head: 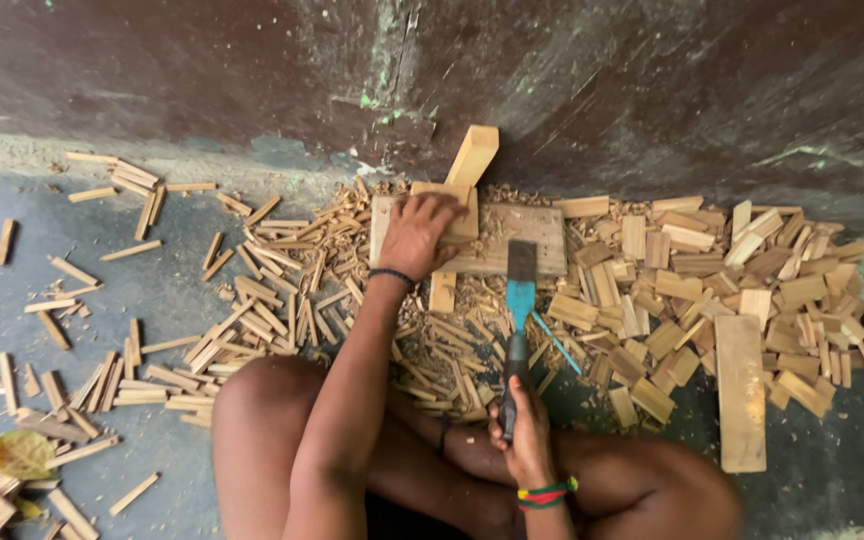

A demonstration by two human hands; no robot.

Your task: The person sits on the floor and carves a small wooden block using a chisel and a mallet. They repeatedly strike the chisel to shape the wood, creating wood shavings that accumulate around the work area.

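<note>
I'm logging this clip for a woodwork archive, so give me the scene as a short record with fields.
Setting: person seated cross-legged on a grey floor by a dark wall
Left hand: pressed flat on a small wooden piece lying on a wooden board
Right hand: grips the handle of a blade tool with a blue band, blade over the board
Wrists: dark band on the left, striped band on the right
Around: split wooden slats to the left, short wooden blocks to the right, a long plank

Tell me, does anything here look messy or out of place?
Yes: wood offcuts and shavings lie strewn across the floor around the work board. One block leans tilted against the wall.
</note>
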